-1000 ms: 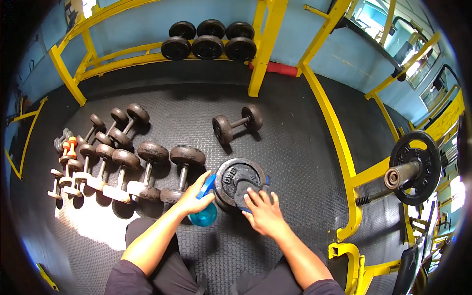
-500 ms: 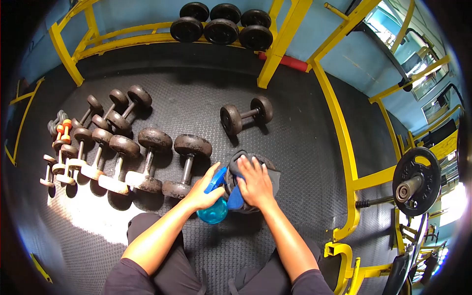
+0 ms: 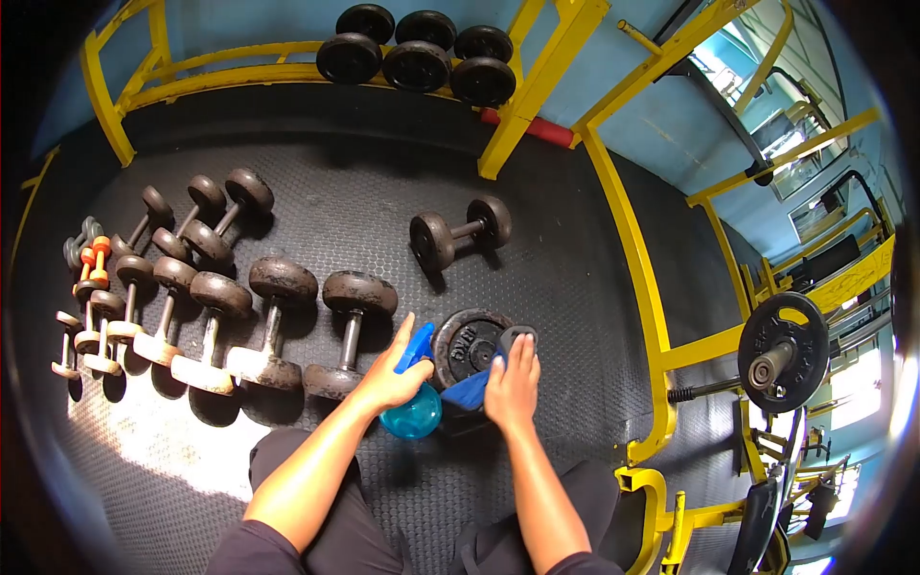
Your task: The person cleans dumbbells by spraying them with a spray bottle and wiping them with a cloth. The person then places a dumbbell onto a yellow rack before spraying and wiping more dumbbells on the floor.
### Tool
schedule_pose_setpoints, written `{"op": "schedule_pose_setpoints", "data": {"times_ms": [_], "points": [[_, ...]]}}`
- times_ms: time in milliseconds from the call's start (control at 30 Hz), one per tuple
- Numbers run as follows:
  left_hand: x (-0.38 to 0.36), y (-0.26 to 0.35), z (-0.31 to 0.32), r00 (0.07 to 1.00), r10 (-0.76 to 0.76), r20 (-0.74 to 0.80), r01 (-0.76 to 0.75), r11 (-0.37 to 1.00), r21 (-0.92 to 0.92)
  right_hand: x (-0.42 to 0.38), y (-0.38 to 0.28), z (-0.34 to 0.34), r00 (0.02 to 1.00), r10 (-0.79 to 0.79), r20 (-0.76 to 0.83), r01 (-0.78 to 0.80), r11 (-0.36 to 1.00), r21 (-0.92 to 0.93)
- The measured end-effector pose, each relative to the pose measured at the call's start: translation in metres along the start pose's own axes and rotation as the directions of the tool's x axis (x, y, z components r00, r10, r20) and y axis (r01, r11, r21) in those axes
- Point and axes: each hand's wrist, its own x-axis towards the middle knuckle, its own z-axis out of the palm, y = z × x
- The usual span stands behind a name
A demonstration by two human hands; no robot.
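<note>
My left hand (image 3: 393, 374) is closed round the neck of a blue spray bottle (image 3: 412, 417) with a see-through body. My right hand (image 3: 513, 383) grips a blue and grey cloth (image 3: 470, 391), its grey end showing above my fingers. Between my hands a round dark weight plate (image 3: 465, 345) with raised lettering lies on the floor, its lower right part hidden by the cloth and hand. Just left of the bottle stands a large worn dumbbell (image 3: 353, 326).
Rows of dumbbells (image 3: 216, 297) stand on the black rubber mat (image 3: 316, 206) at left. One dumbbell (image 3: 460, 233) lies beyond the plate. At right rises a yellow rack (image 3: 628, 240) with a loaded barbell plate (image 3: 784, 352). More dumbbells (image 3: 417, 65) sit on a rack by the wall.
My right hand has moved right with the cloth, uncovering much of the plate's face. The cloth is now bunched in that hand. My left hand still holds the bottle, and the view has shifted slightly.
</note>
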Motion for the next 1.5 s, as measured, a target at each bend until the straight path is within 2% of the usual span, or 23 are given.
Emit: {"op": "schedule_pose_setpoints", "data": {"times_ms": [67, 133, 167, 300, 367, 467, 567, 600, 667, 733, 800, 867, 1000, 1033, 1067, 1100, 1167, 1233, 1267, 1333, 1367, 1433, 1500], "points": [[-0.007, 0.01, -0.006, 0.998, -0.002, -0.062, 0.005, 0.998, 0.056, 0.031, -0.005, 0.001, 0.995, 0.098, 0.017, -0.099, 0.994, 0.051], [-0.021, 0.04, -0.019, 0.986, -0.009, -0.168, 0.052, 0.966, 0.254, 0.055, -0.021, -0.004, 0.996, 0.063, 0.063, -0.066, 0.997, 0.05], [-0.022, 0.034, -0.02, 0.972, 0.077, -0.223, -0.014, 0.963, 0.269, 0.062, -0.033, -0.004, 0.995, 0.063, 0.074, -0.067, 0.996, 0.05], [-0.024, 0.029, -0.022, 0.934, 0.17, -0.313, -0.081, 0.957, 0.279, 0.061, -0.058, 0.006, 0.971, -0.224, 0.088, 0.227, 0.973, -0.03], [-0.022, 0.026, -0.023, 0.882, 0.274, -0.384, -0.183, 0.949, 0.256, 0.047, -0.062, 0.004, 0.914, -0.393, 0.1, 0.397, 0.918, -0.018], [-0.014, 0.016, -0.023, 0.862, 0.268, -0.43, -0.204, 0.96, 0.189, 0.012, -0.055, -0.011, 0.787, -0.576, 0.22, 0.566, 0.817, 0.113], [-0.014, 0.02, -0.021, 0.876, 0.206, -0.436, -0.172, 0.978, 0.116, -0.027, -0.033, -0.036, 0.631, -0.679, 0.375, 0.698, 0.708, 0.107], [-0.015, 0.022, -0.022, 0.869, 0.208, -0.448, -0.168, 0.977, 0.127, -0.037, -0.018, -0.035, 0.63, -0.679, 0.376, 0.701, 0.706, 0.1], [-0.011, 0.017, -0.024, 0.831, 0.275, -0.484, -0.216, 0.96, 0.176, -0.039, -0.002, -0.031, 0.477, -0.82, 0.316, 0.878, 0.433, -0.203], [-0.006, 0.014, -0.024, 0.784, 0.346, -0.516, -0.26, 0.937, 0.234, -0.03, -0.01, -0.02, 0.439, -0.867, 0.238, 0.892, 0.388, -0.233], [-0.004, 0.013, -0.022, 0.767, 0.347, -0.54, -0.249, 0.936, 0.247, -0.014, -0.038, -0.018, 0.39, -0.843, 0.371, 0.921, 0.357, -0.158], [-0.008, 0.015, -0.018, 0.779, 0.323, -0.538, -0.245, 0.946, 0.213, 0.008, -0.064, -0.001, 0.381, -0.87, 0.314, 0.924, 0.368, -0.104], [-0.01, 0.019, -0.015, 0.796, 0.324, -0.511, -0.251, 0.945, 0.208, 0.064, -0.091, 0.038, 0.494, -0.752, 0.437, 0.869, 0.446, -0.215], [-0.013, 0.026, -0.018, 0.771, 0.359, -0.527, -0.277, 0.933, 0.231, 0.079, -0.105, 0.031, 0.52, -0.578, 0.629, 0.845, 0.457, -0.279], [-0.014, 0.028, -0.021, 0.742, 0.392, -0.544, -0.3, 0.92, 0.254, 0.092, -0.129, 0.011, 0.63, -0.303, 0.715, 0.679, 0.662, -0.317], [-0.013, 0.024, -0.021, 0.74, 0.376, -0.558, -0.282, 0.926, 0.251, 0.111, -0.126, 0.002, 0.647, -0.211, 0.733, 0.564, 0.779, -0.275], [-0.023, 0.037, -0.024, 0.759, 0.355, -0.546, -0.287, 0.935, 0.209, 0.142, -0.094, 0.007, 0.696, -0.094, 0.711, 0.298, 0.94, -0.167], [-0.03, 0.042, -0.027, 0.778, 0.337, -0.53, -0.309, 0.94, 0.144, 0.149, -0.051, 0.012, 0.79, -0.133, 0.598, 0.091, 0.991, 0.1], [-0.027, 0.035, -0.029, 0.779, 0.333, -0.531, -0.309, 0.941, 0.137, 0.145, -0.035, 0.009, 0.838, -0.067, 0.542, -0.013, 0.99, 0.141], [-0.018, 0.016, -0.03, 0.645, 0.474, -0.599, -0.309, 0.879, 0.362, 0.13, 0.007, 0.012, 0.918, -0.022, 0.396, -0.086, 0.964, 0.253], [-0.024, 0.021, -0.033, 0.717, 0.385, -0.582, -0.255, 0.921, 0.295, 0.12, 0.023, 0.012, 0.937, 0.037, 0.346, -0.151, 0.939, 0.31], [-0.026, 0.026, -0.036, 0.744, 0.34, -0.575, -0.264, 0.94, 0.215, 0.096, 0.048, 0.018, 0.959, 0.116, 0.257, -0.21, 0.901, 0.379], [-0.023, 0.024, -0.036, 0.776, 0.302, -0.554, -0.277, 0.952, 0.132, 0.062, 0.056, 0.021, 0.926, 0.325, 0.194, -0.377, 0.824, 0.422]]}}
